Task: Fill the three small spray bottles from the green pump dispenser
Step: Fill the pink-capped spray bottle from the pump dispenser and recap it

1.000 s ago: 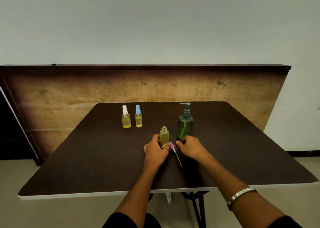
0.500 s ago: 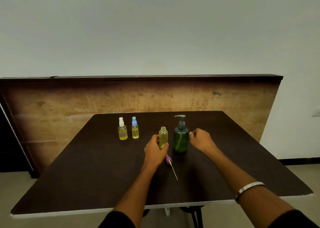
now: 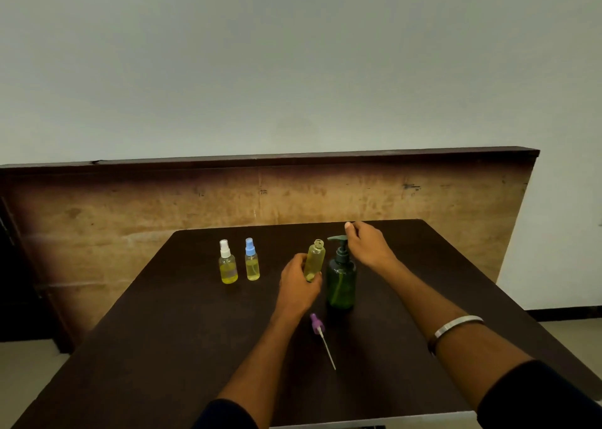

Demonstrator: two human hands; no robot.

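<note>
The green pump dispenser (image 3: 341,281) stands on the dark table (image 3: 163,347), its spout pointing left. My left hand (image 3: 299,282) grips an uncapped yellowish spray bottle (image 3: 315,259), held tilted just left of the dispenser with its mouth near the spout. My right hand (image 3: 366,244) hovers over the pump head with fingers loosely curled, holding nothing. The bottle's purple spray cap (image 3: 321,337) with its white tube lies on the table in front of the dispenser. Two capped bottles stand to the left: one with a white cap (image 3: 227,266), one with a blue cap (image 3: 251,263), both holding yellow liquid.
A worn wooden board (image 3: 130,207) stands upright behind the table against a pale wall. The table's front edge runs along the bottom of the view, with floor visible on both sides.
My right hand has left the purple cap on the table and risen to the dispenser's pump head. My left hand lifted the open bottle toward the spout. The camera tilted upward.
</note>
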